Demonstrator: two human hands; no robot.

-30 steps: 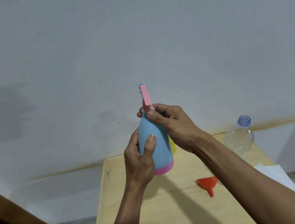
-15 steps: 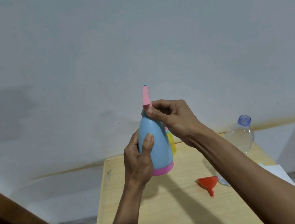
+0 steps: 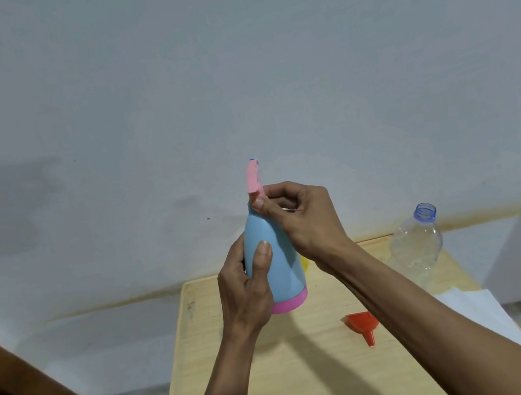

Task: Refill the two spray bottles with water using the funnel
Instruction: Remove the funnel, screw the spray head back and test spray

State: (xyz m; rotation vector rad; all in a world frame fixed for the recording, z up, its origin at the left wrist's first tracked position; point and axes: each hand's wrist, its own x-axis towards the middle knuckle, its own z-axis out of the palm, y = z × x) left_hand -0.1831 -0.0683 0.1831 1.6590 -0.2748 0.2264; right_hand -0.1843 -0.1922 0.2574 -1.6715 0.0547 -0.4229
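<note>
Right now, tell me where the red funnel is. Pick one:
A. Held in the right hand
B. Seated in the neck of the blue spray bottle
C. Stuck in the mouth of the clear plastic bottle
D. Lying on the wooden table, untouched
D: the funnel lies on the table, while the left hand and right hand both hold the spray bottle.

Single head cam, wide-angle, facing fwd and down, close over table point(image 3: 238, 392), wall point(image 3: 228, 63) filling upper frame

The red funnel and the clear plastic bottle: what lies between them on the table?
In the head view, the right forearm crosses above that stretch, between the red funnel and the clear plastic bottle. The table underneath is hidden there.
</note>
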